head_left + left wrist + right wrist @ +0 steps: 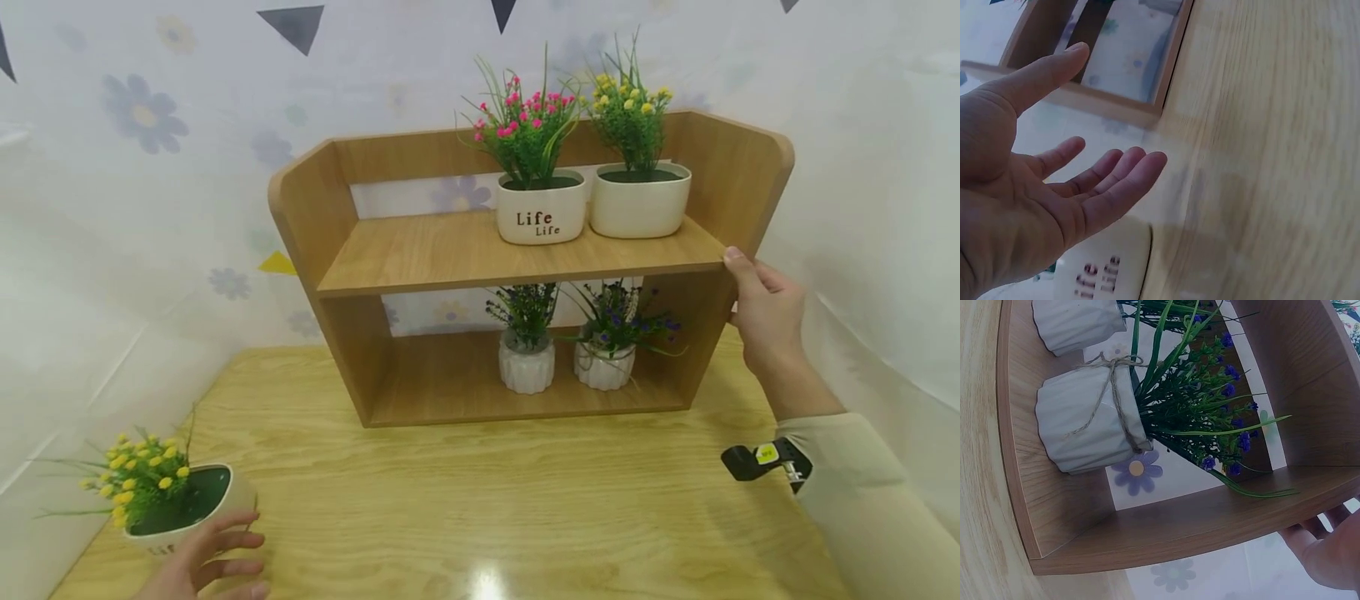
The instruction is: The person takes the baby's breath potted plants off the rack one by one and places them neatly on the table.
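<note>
My right hand (pixel 772 321) grips the right side panel of a two-tier wooden shelf (pixel 420 250), its thumb at the front edge near the upper board. In the right wrist view, fingers (pixel 1297 540) curl behind that panel. My left hand (pixel 210 560), fingers spread and slightly bent, is beside a cream oval pot (pixel 242 492) of yellow flowers at the table's left. Nothing lies in its palm in the left wrist view, where the pot's "Life" lettering shows below. The upper tier bears a pink-flowered "Life" pot (pixel 540 212) and a yellow-flowered cream pot (pixel 640 207).
On the lower tier stand two white ribbed pots, one with dark foliage (pixel 527 369), the other with purple flowers and twine (pixel 603 367). The wood-grain table (pixel 480 492) extends in front of the shelf. A flower-patterned white sheet (pixel 187 208) hangs behind it.
</note>
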`<move>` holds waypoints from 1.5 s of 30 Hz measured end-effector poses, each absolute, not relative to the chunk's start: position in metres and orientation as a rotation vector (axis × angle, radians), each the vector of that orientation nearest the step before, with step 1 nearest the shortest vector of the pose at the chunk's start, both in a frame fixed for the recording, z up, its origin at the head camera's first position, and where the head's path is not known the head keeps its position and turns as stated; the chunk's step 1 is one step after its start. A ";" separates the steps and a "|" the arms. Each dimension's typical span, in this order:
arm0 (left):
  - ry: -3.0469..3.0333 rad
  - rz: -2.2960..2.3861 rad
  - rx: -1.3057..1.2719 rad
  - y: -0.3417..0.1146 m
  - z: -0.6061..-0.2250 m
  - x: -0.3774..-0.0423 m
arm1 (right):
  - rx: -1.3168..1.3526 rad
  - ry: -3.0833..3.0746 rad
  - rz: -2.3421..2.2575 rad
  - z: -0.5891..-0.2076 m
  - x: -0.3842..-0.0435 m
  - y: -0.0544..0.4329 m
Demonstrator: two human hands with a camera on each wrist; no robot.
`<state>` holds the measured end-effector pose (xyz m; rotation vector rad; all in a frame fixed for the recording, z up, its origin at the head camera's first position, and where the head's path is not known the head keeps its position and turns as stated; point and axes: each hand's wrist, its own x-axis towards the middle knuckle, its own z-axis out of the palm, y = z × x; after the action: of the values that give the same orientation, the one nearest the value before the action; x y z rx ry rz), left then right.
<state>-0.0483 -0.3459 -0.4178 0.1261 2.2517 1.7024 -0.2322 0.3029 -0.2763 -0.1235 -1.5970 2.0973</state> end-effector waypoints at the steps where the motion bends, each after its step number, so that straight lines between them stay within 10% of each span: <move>1: 2.297 1.696 0.185 -0.339 -0.417 -0.050 | -0.122 -1.594 2.102 -0.277 -0.232 0.303; 45: 2.298 1.912 0.918 -0.139 -0.295 -0.163 | -0.115 -1.623 2.071 -0.277 -0.230 0.300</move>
<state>-0.1631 -0.1391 -0.2949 0.9180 2.2977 1.9119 -0.2301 0.3000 -0.2770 -0.1147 -1.6228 2.0707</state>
